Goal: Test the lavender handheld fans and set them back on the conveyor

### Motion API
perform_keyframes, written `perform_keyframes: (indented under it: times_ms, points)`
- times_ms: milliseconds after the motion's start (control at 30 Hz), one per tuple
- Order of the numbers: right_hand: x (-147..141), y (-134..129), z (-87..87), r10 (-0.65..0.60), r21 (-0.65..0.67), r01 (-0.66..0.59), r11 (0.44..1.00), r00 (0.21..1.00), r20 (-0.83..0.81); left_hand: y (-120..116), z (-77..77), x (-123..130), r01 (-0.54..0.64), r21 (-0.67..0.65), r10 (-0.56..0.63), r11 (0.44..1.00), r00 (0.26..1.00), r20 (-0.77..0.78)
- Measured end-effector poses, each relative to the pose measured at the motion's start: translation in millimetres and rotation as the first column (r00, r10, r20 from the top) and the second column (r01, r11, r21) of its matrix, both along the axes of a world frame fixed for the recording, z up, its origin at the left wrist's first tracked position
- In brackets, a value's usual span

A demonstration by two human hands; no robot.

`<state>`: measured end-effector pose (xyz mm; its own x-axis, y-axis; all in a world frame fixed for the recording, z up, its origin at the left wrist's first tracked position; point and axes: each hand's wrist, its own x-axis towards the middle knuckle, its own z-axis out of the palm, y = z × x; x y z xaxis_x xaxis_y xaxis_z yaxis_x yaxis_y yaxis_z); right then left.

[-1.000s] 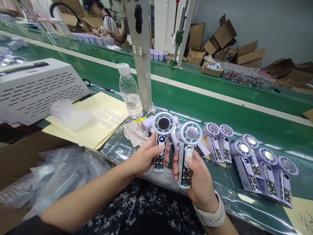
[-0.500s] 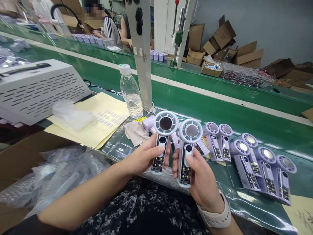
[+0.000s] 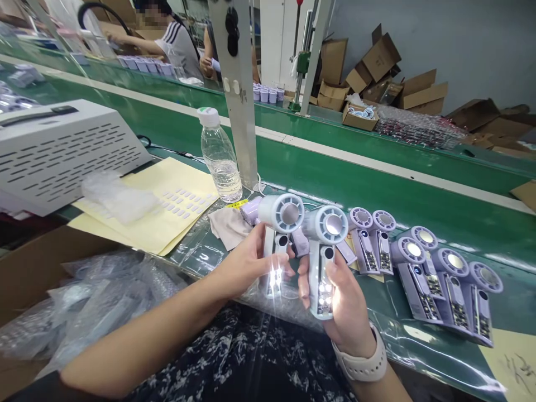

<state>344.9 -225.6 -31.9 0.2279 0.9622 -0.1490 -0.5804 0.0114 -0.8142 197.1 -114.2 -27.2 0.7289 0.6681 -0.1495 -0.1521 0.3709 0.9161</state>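
Note:
My left hand (image 3: 251, 259) is closed around the handle of a pale blue handheld fan (image 3: 281, 213), thumb on its front strip. A second pale blue fan (image 3: 327, 224) is in my right hand (image 3: 345, 296), with the thumb near its dark round spot. Bright white lights shine from the circuit boards in both handles. The two fans are upright, side by side, their round heads tilted to the right. Several purple fans (image 3: 454, 262) with exposed boards lie on the table to the right. Another purple piece (image 3: 251, 210) lies behind my left hand, by a beige cloth (image 3: 229, 228).
A water bottle (image 3: 221, 156) stands by a metal post (image 3: 238, 111). At the left are yellow sheets (image 3: 167, 223), a white vented box (image 3: 67, 156) and a carton of plastic bags (image 3: 104, 301). Across the green conveyor (image 3: 335, 173) sits a person (image 3: 178, 50).
The lights on both fans' boards have come on. Both fan heads have turned to the right, showing more of their sides. The person across the conveyor has stretched out an arm.

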Motion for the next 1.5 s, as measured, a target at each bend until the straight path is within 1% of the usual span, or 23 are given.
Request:
perform_keyframes:
  times_ms: [67, 133, 233, 300, 367, 433, 533, 667, 767, 867, 933, 1033, 1100, 1167, 1233, 1367, 1433, 1500]
  points:
    - [3.5, 1.2, -1.5, 0.036, -0.014, -0.038, 0.999, 0.995, -0.090, -0.7, 0.0, 1.2, -0.011, -0.010, 0.011, 1.000, 1.000, -0.006]
    - [5.4, 1.5, -1.9, 0.063, -0.041, -0.069, 0.997, 0.988, -0.144, -1.1, -1.1, 1.4, -0.011, -0.051, 0.011, 0.999, 1.000, 0.011]
    - [3.1, 0.7, 0.1, 0.000, -0.089, -0.019, 0.996, 0.978, -0.206, -0.3, -3.5, 1.1, 0.018, -0.134, -0.008, 0.991, 0.997, 0.077]
    - [-0.3, -0.4, 2.5, -0.019, -0.108, -0.008, 0.994, 0.967, -0.255, 1.2, -3.4, 0.5, 0.073, -0.154, -0.052, 0.985, 0.989, 0.135]
    - [-3.0, -2.1, 5.2, -0.024, -0.103, -0.003, 0.995, 0.964, -0.265, 2.3, -0.6, -0.9, 0.127, -0.168, -0.095, 0.978, 0.978, 0.185]
    - [-4.0, -4.6, 8.3, -0.035, -0.086, 0.016, 0.996, 0.973, -0.229, 2.3, 4.3, -3.8, 0.149, -0.188, -0.108, 0.971, 0.971, 0.212]
    - [-3.0, -8.7, 13.7, -0.020, -0.053, 0.012, 0.999, 0.986, -0.166, 0.0, 12.7, -10.1, 0.155, -0.194, -0.114, 0.969, 0.971, 0.210]
    - [-1.0, -11.1, 20.7, -0.011, -0.062, 0.000, 0.998, 0.983, -0.184, -4.1, 18.8, -14.3, 0.148, -0.203, -0.107, 0.968, 0.974, 0.200]
    - [-0.1, -8.5, 25.1, -0.028, -0.078, 0.009, 0.997, 0.970, -0.243, -5.5, 17.0, -11.2, 0.160, -0.280, -0.104, 0.947, 0.974, 0.203]
    - [0.4, -4.3, 28.0, -0.038, -0.070, 0.017, 0.997, 0.948, -0.316, -5.8, 12.0, -7.0, 0.210, -0.365, -0.135, 0.907, 0.966, 0.220]
    - [0.1, -2.8, 28.2, -0.053, -0.083, 0.027, 0.996, 0.940, -0.338, -6.1, 9.4, -5.3, 0.214, -0.392, -0.141, 0.895, 0.968, 0.208]
    - [-1.6, -3.8, 26.6, -0.103, -0.112, 0.074, 0.991, 0.956, -0.275, -6.7, 7.9, -3.8, 0.201, -0.382, -0.132, 0.902, 0.971, 0.200]
    - [-3.2, -6.0, 25.9, -0.144, -0.139, 0.117, 0.983, 0.969, -0.200, -6.8, 8.0, -3.0, 0.208, -0.384, -0.119, 0.899, 0.963, 0.242]
    - [-4.8, -8.6, 26.3, -0.159, -0.166, 0.133, 0.977, 0.976, -0.149, -6.8, 8.5, -2.4, 0.222, -0.398, -0.108, 0.890, 0.951, 0.289]
    - [-5.9, -10.8, 27.1, -0.123, -0.154, 0.105, 0.983, 0.986, -0.115, -6.5, 9.3, -2.2, 0.236, -0.409, -0.108, 0.881, 0.944, 0.313]
    - [-4.8, -13.5, 25.8, -0.031, -0.063, 0.028, 0.998, 0.999, -0.044, -6.0, 11.4, -1.5, 0.238, -0.418, -0.099, 0.877, 0.939, 0.328]
    - [-2.7, -14.2, 23.5, -0.035, -0.061, 0.033, 0.998, 0.998, -0.042, -5.5, 11.9, -1.0, 0.224, -0.416, -0.084, 0.881, 0.940, 0.329]
    - [-0.3, -14.0, 21.2, -0.076, -0.086, 0.071, 0.994, 0.995, -0.057, -4.9, 11.7, -0.5, 0.202, -0.407, -0.072, 0.891, 0.947, 0.313]
